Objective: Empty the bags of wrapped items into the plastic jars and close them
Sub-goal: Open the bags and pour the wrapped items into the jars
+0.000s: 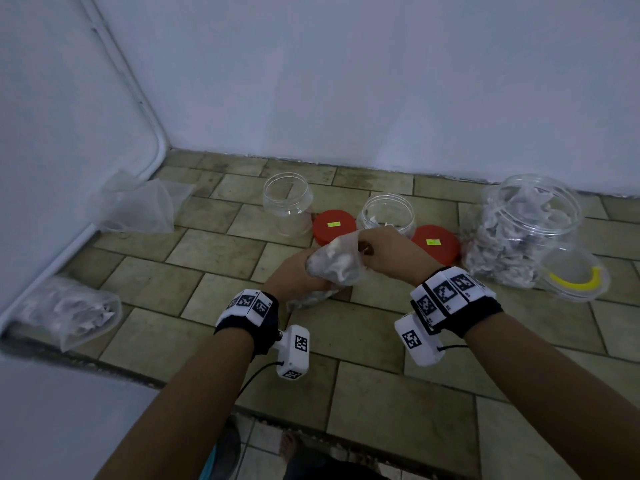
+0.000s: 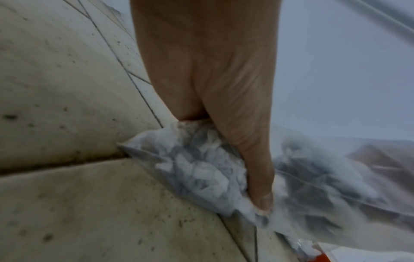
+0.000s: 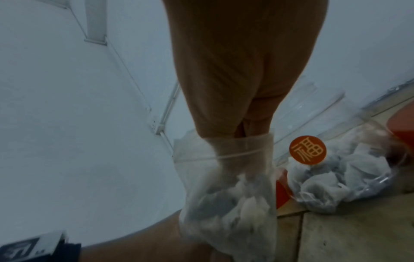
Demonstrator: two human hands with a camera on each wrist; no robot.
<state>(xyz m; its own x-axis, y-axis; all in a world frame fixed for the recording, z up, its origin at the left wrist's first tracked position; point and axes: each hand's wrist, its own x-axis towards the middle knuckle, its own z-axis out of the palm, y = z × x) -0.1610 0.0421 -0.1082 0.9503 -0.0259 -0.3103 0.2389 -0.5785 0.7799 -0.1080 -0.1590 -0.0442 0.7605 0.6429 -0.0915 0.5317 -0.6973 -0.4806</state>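
Left hand point(image 1: 294, 277) grips bag point(image 1: 334, 268) body; right hand point(image 1: 389, 252) fingers apparently inside its mouth, blurry. Full jar point(image 1: 519, 233) orange sticker point(image 3: 307, 150): character, likely 福.

Clear glossy plastic jars point(image 1: 288, 202) on matt, speckled floor tiles point(image 1: 214, 247).

Head camera looks down; both blurry wrist cameras closely share the bag point(image 1: 332, 268).
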